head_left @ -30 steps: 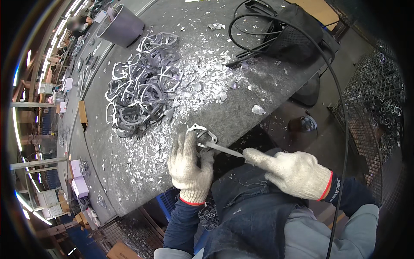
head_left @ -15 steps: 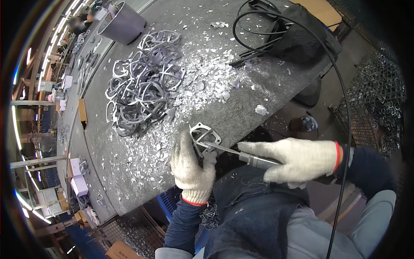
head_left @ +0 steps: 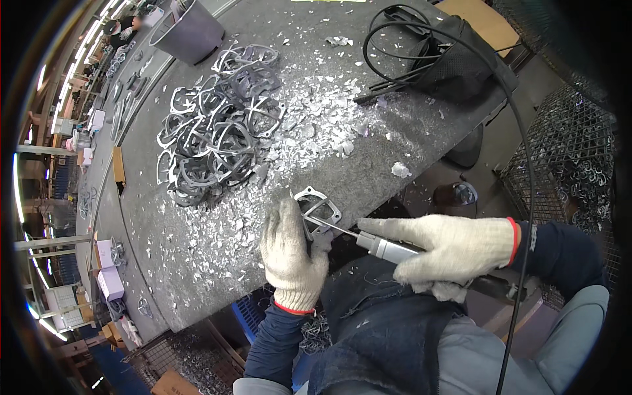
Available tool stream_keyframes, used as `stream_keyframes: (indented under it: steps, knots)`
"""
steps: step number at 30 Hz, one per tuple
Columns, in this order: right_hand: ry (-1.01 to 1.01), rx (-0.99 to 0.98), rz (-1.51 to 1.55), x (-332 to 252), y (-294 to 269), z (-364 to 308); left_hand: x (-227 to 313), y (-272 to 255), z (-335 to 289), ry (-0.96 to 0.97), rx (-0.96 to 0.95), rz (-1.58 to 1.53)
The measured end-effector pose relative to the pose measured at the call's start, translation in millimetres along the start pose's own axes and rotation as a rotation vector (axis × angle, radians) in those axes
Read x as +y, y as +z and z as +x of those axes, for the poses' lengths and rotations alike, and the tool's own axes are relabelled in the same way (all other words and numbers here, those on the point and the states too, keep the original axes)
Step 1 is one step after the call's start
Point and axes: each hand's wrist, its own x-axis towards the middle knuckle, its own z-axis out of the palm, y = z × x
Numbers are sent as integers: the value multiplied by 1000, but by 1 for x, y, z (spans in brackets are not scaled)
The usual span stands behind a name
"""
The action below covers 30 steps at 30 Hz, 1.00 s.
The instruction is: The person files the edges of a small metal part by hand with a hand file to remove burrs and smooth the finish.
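Note:
My left hand (head_left: 289,257), in a white knit glove with a red cuff, is closed on a small silver metal frame (head_left: 336,214) at the table's near edge. The frame has screw holes at its corners and a crossbar. My right hand (head_left: 454,249), gloved alike, grips a slim silver power file (head_left: 390,250), its forefinger stretched along the body. The thin tip reaches into the frame's opening near the crossbar; exact contact is hard to make out. Left of the hands lies a heap of similar metal frames (head_left: 214,141).
Metal flakes (head_left: 322,118) cover much of the grey table (head_left: 368,178). A grey bucket (head_left: 187,36) stands far left, a black mesh bag (head_left: 454,62) far right. A black cable (head_left: 526,151) hangs beside my right arm. Wire baskets (head_left: 559,151) of parts stand right of the table.
The power file has turned in my right hand, and its tip now looks thinner and its rear end shows. My left hand stays on the frame, which has shifted slightly right.

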Motion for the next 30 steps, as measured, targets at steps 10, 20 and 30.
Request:
stream_keyframes:
  steps: [10,20,30]
  knots:
    - [-130,471,-1732,-29,-7,-4,-7,-9,10,90,-33,-53]
    - [76,467,-1615,-17,5,-15,-14,-8,15,136,-56,-92]
    - [-80,304,-1062,32,-14,-19,-24,-12,20,197,-108,-111]
